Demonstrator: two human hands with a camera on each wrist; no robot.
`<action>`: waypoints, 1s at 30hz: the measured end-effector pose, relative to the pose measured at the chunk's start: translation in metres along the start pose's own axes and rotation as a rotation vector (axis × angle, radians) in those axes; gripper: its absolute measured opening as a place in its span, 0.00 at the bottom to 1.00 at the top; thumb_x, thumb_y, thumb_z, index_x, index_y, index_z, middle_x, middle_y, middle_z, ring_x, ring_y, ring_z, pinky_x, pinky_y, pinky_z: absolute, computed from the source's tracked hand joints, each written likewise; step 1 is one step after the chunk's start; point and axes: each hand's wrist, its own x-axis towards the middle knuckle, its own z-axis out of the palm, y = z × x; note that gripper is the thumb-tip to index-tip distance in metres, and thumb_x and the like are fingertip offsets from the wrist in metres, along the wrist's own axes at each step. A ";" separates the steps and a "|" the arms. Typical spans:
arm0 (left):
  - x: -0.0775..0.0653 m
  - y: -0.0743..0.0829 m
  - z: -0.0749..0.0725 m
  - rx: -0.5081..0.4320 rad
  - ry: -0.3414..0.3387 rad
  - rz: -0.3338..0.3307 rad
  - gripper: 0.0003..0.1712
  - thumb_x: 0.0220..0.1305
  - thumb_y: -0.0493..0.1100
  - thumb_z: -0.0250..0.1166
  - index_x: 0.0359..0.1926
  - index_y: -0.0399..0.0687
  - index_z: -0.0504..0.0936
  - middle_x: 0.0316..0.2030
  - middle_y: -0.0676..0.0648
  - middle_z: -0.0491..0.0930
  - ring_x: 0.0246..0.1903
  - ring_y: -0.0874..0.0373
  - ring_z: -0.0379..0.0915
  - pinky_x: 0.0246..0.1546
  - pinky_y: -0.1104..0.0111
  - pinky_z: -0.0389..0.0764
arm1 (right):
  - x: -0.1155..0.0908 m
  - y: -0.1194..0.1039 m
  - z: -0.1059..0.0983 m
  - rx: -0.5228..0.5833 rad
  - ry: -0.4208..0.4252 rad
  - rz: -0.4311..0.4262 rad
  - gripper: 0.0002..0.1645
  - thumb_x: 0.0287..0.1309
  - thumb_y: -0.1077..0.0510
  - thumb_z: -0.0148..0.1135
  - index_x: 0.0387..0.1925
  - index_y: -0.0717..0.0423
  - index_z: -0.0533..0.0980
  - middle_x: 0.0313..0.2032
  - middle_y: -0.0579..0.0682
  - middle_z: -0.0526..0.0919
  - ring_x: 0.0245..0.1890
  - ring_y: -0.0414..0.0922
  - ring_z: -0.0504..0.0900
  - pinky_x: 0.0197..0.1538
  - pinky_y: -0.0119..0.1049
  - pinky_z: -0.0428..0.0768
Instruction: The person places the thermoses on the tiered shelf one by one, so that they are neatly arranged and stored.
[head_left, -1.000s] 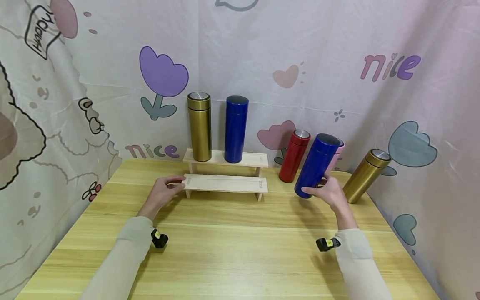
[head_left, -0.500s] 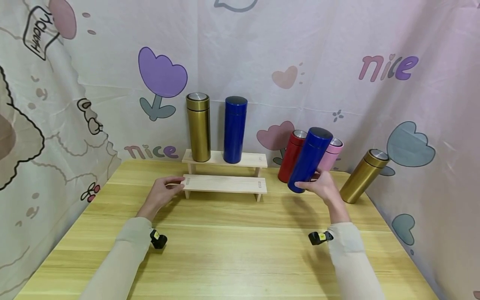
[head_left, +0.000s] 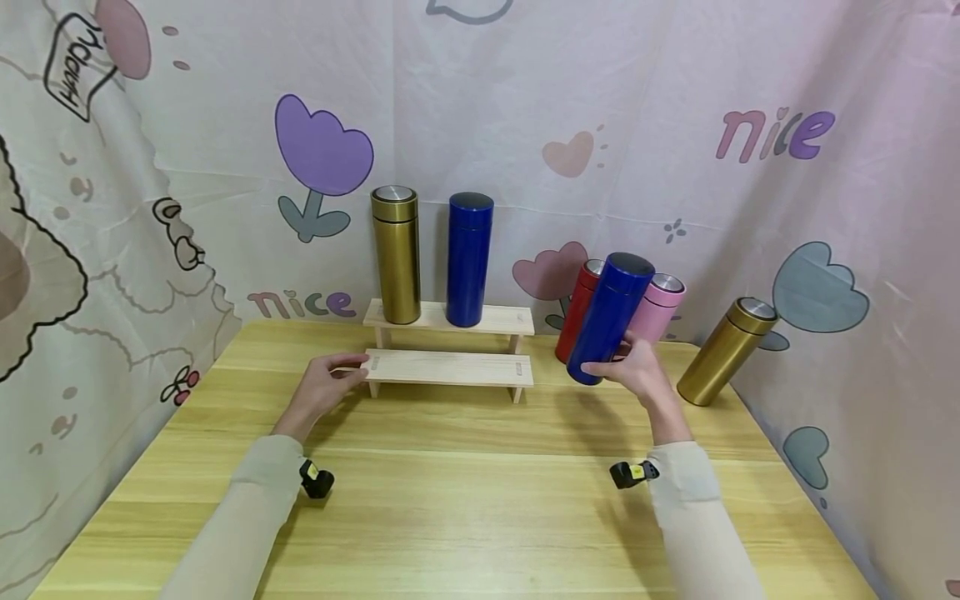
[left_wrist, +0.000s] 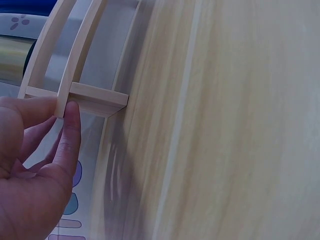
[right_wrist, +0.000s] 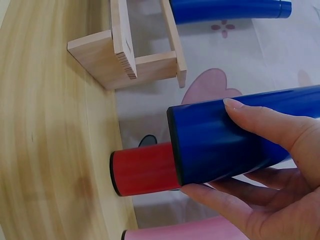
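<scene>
My right hand [head_left: 637,371] grips a blue thermos bottle [head_left: 611,312] near its base, thumb on one side and fingers on the other. The bottle leans right at the top and hangs above the table, as the right wrist view shows. My left hand [head_left: 324,385] pinches the left end of the lower board of a two-step wooden rack [head_left: 450,367] between thumb and fingers. On the rack's upper step stand a gold thermos [head_left: 397,262] and a second blue thermos [head_left: 469,262], both upright. The lower step carries nothing.
Behind the held bottle stand a red thermos [head_left: 575,321], partly hidden, and a pink thermos [head_left: 654,312]. Another gold thermos [head_left: 723,358] stands near the right edge of the wooden table [head_left: 465,508]. A printed curtain [head_left: 487,125] hangs close behind.
My right hand has carried the blue thermos left and slightly up, now covering more of the red bottle and uncovering the pink one. My left hand keeps its place on the rack.
</scene>
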 end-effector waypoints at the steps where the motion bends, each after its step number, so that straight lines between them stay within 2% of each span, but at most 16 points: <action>1: 0.000 0.000 0.000 -0.002 0.000 0.000 0.23 0.75 0.39 0.62 0.66 0.35 0.78 0.65 0.30 0.76 0.43 0.69 0.79 0.45 0.71 0.85 | 0.000 0.000 0.000 0.000 0.001 -0.005 0.57 0.54 0.55 0.79 0.76 0.67 0.57 0.69 0.72 0.71 0.68 0.68 0.73 0.68 0.63 0.75; 7: 0.000 0.000 0.000 -0.001 0.001 -0.001 0.23 0.75 0.40 0.63 0.66 0.36 0.78 0.64 0.30 0.77 0.44 0.66 0.80 0.45 0.70 0.85 | -0.001 -0.001 0.000 0.007 -0.001 -0.036 0.56 0.55 0.56 0.79 0.77 0.66 0.57 0.69 0.72 0.71 0.67 0.68 0.74 0.66 0.62 0.77; 12: 0.000 0.000 0.000 0.005 -0.001 0.001 0.23 0.75 0.41 0.63 0.66 0.36 0.78 0.65 0.31 0.77 0.46 0.62 0.81 0.46 0.70 0.85 | 0.000 -0.003 -0.001 0.012 -0.004 -0.030 0.57 0.55 0.55 0.79 0.77 0.66 0.56 0.70 0.72 0.70 0.68 0.68 0.73 0.67 0.63 0.76; 22: -0.001 0.001 -0.001 -0.008 -0.007 -0.002 0.24 0.75 0.42 0.63 0.67 0.37 0.77 0.66 0.31 0.76 0.44 0.68 0.79 0.43 0.72 0.85 | 0.006 -0.011 0.000 -0.006 0.005 -0.065 0.54 0.55 0.57 0.78 0.76 0.66 0.58 0.69 0.72 0.71 0.67 0.68 0.74 0.68 0.63 0.75; 24: -0.001 0.001 -0.001 -0.005 -0.006 0.001 0.24 0.75 0.42 0.63 0.67 0.37 0.77 0.66 0.31 0.76 0.45 0.64 0.80 0.43 0.73 0.84 | 0.008 -0.013 -0.001 -0.009 0.008 -0.069 0.54 0.55 0.58 0.78 0.76 0.66 0.58 0.69 0.72 0.72 0.67 0.68 0.74 0.68 0.63 0.75; 30: 0.000 0.001 0.000 0.014 0.000 0.002 0.24 0.75 0.42 0.63 0.67 0.37 0.78 0.66 0.31 0.76 0.54 0.47 0.81 0.42 0.75 0.83 | 0.012 -0.021 -0.001 -0.022 0.018 -0.071 0.54 0.55 0.56 0.78 0.76 0.65 0.58 0.69 0.71 0.72 0.67 0.67 0.74 0.69 0.63 0.74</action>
